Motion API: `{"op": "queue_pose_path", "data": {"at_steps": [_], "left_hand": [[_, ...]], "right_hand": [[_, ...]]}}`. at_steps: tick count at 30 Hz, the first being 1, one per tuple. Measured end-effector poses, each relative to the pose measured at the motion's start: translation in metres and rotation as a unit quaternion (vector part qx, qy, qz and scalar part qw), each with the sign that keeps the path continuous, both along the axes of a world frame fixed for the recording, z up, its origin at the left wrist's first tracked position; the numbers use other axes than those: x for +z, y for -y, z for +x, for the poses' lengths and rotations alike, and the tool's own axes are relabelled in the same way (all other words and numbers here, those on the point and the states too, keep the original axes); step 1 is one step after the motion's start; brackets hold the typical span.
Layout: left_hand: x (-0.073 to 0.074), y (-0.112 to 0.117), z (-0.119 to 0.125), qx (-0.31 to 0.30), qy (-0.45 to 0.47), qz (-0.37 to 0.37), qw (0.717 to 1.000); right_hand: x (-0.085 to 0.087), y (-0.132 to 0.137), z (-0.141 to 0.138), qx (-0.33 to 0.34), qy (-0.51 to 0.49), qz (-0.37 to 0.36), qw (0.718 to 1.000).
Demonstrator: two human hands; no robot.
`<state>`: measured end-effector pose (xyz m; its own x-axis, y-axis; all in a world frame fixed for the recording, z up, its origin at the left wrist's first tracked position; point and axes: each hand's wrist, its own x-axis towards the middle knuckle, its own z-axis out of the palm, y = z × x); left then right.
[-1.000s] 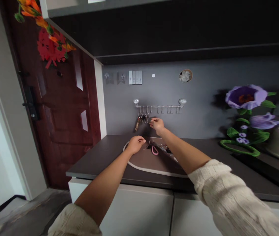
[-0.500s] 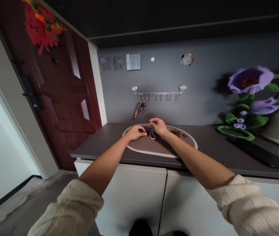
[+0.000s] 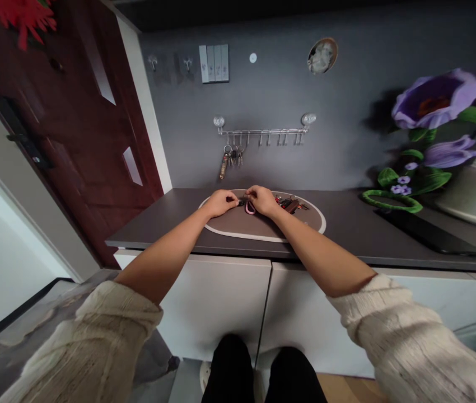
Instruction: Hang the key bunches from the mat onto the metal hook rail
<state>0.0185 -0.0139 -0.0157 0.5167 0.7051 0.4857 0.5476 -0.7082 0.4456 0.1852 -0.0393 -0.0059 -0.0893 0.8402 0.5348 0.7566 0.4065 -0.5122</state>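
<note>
On the oval brown mat (image 3: 259, 230) with a white rim, a keychain with a pink loop strap (image 3: 250, 208) lies between my two hands. My left hand (image 3: 222, 202) pinches a small dark piece at the keychain's left side. My right hand (image 3: 264, 200) has thumb and fingertips closed on the thin ring at its top. Part of the ring is hidden by the fingers. Just right of my right hand lies a pile of keys and key fobs (image 3: 292, 205), dark brown and red.
Several key bunches (image 3: 233, 158) hang from the left hooks of a clear wall rail (image 3: 263, 132). To the right stand purple fabric flowers (image 3: 437, 103) with a green ring base, a black phone-like slab (image 3: 429, 230) and a pale rounded appliance (image 3: 475, 204). A dark red door (image 3: 78, 140) is at the left.
My right hand has lowered to the ring and its fingers have closed. The head view has tilted down, so the wall sits higher in the picture and my legs show.
</note>
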Motion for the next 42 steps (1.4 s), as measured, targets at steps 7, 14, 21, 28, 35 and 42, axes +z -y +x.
{"op": "queue_pose_path", "data": {"at_steps": [7,14,21,28,35,42], "left_hand": [[0.002,-0.002,0.000,0.029,-0.002,0.035,0.999],[0.006,-0.002,-0.001,0.038,-0.005,0.081,0.996],[0.011,0.003,-0.001,0.053,-0.007,0.102,0.993],[0.012,0.002,-0.001,0.046,0.044,0.089,0.994],[0.015,0.005,0.001,0.035,0.114,0.039,0.992],[0.013,0.003,0.003,0.004,0.201,-0.049,0.978]], "right_hand": [[0.003,0.002,0.001,-0.019,0.072,-0.008,0.997],[0.004,0.001,0.000,-0.017,0.077,-0.009,0.997],[0.002,-0.003,0.000,-0.002,0.054,-0.008,0.999],[0.001,-0.005,-0.001,0.048,0.010,-0.010,0.999],[0.001,-0.007,-0.002,0.097,-0.049,-0.004,0.994],[0.001,-0.009,0.001,0.106,-0.053,0.018,0.993]]}}
